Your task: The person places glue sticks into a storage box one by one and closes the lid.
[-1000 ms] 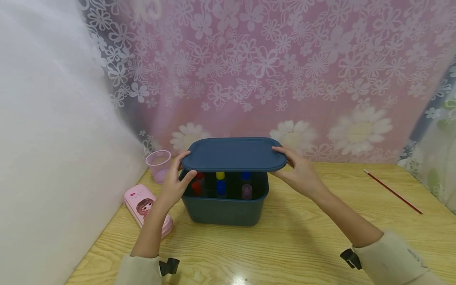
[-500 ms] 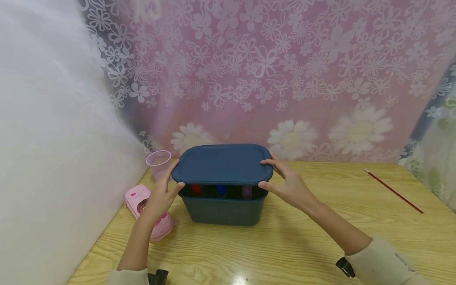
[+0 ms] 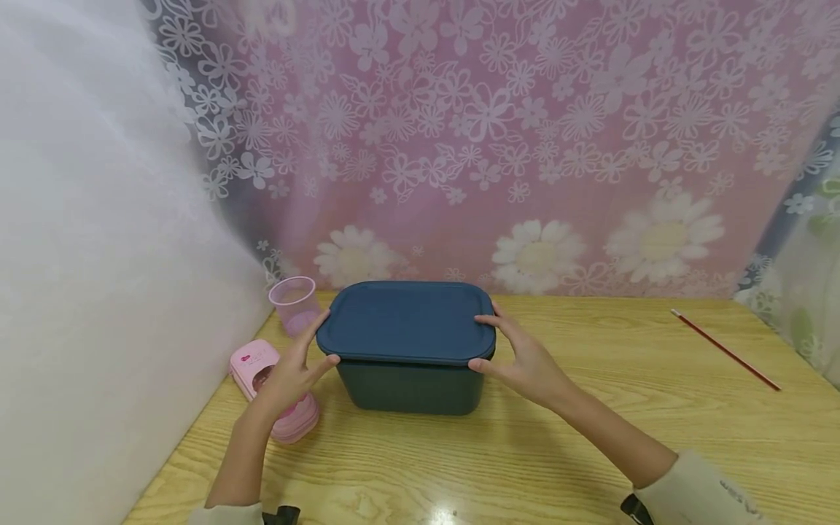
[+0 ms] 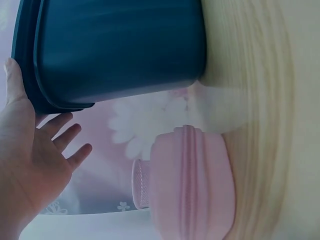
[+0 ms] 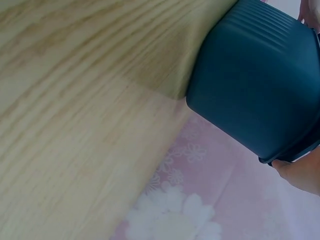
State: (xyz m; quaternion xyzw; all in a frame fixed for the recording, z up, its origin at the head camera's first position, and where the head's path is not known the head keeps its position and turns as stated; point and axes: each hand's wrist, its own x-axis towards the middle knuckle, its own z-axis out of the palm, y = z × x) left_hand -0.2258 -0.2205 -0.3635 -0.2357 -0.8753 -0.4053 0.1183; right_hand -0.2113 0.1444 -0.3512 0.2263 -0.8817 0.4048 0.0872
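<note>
A dark blue lid (image 3: 407, 321) lies over the top of a dark teal plastic box (image 3: 410, 388), covering what is inside. Along the front, a thin dark line shows between lid and rim; whether the lid is fully seated I cannot tell. My left hand (image 3: 292, 372) holds the lid's left end, thumb at the front corner and fingers along the side. At the opposite end my right hand (image 3: 528, 364) grips the lid, its thumb on the front right corner and a finger on top. The left wrist view shows the left thumb on the lid's edge beside the box wall (image 4: 120, 50).
Left of the box, partly behind my left forearm, lies a pink pencil case (image 3: 298, 423). A translucent purple cup (image 3: 293, 302) stands behind it. On the right a red pencil (image 3: 725, 350) lies on the wooden table (image 3: 407, 467). A floral curtain (image 3: 459, 146) hangs at the back.
Both hands have lowered the lid and shifted it left onto the box. The coloured caps inside the box, visible before, are now hidden. The box has stayed in place.
</note>
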